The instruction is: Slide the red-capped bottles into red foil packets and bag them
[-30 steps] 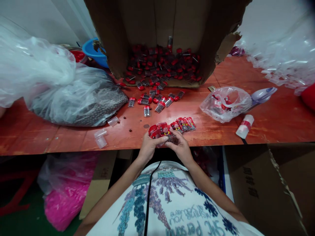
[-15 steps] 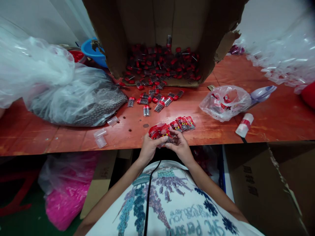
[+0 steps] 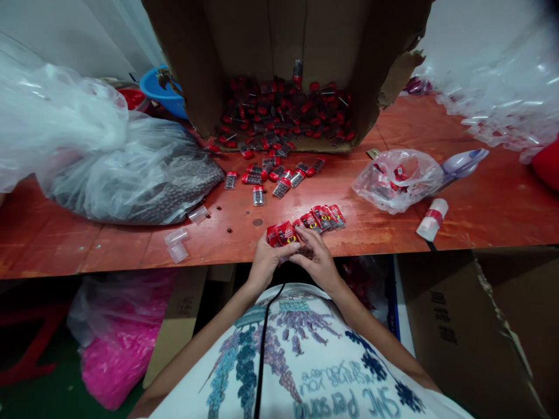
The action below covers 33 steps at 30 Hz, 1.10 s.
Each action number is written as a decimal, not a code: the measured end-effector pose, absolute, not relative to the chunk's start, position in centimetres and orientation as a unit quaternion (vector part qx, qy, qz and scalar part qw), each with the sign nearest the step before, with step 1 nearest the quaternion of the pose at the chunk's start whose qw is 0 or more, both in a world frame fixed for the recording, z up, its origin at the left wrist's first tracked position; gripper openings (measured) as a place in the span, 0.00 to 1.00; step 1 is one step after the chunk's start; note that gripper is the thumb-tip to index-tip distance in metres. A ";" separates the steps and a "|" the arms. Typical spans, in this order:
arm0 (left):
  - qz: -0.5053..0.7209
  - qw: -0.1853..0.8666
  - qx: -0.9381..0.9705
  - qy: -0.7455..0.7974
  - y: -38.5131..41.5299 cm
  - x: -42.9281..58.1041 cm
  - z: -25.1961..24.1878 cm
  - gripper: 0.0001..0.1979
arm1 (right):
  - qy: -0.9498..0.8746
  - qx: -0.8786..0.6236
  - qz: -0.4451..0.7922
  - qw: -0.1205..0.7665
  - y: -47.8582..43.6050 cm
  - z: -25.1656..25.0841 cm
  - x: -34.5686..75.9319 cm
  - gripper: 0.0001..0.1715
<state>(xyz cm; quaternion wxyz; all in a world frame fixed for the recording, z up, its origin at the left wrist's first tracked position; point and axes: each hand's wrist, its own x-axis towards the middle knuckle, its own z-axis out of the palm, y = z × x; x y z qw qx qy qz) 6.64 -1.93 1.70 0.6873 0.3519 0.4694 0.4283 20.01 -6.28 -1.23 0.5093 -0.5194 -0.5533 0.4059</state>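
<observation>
At the table's front edge, my left hand (image 3: 266,262) grips small red printed packets (image 3: 283,234) with dark lower parts, its thumb across their front. My right hand (image 3: 319,261) is closed at the right side of these same packets, fingertips on them; its exact grip is partly hidden. A row of overlapping red packets (image 3: 326,217) lies flat on the table just beyond my right fingers. Farther back are several small clear bottles with red caps (image 3: 258,195), filled with dark beads.
A cardboard box (image 3: 367,75) on its side holds many red-capped bottles. A bag of dark beads (image 3: 144,180) lies left, near clear empty tubes (image 3: 177,244). To the right are a plastic bag with red packets (image 3: 397,180), a purple scoop (image 3: 465,164) and a white roll (image 3: 432,220).
The packets in my hands have shifted slightly and sit closer together. My right fingers have moved a little left over them. The view has shifted slightly.
</observation>
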 end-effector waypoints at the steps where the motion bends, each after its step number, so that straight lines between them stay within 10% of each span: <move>1: 0.426 0.688 0.353 0.470 -1.9 6.6 1.5 0.23 | -0.557 -0.518 0.406 0.507 -6.2 -1.3 20.0 0.33; 20: 0.399 0.750 0.293 0.439 -1.8 5.7 0.7 0.17 | -0.389 -0.486 0.560 0.547 -6.0 -2.5 20.2 0.25; 33: 0.448 0.700 0.273 0.484 -2.0 5.9 0.7 0.15 | -0.565 -0.496 0.404 0.521 -6.7 -3.2 20.1 0.29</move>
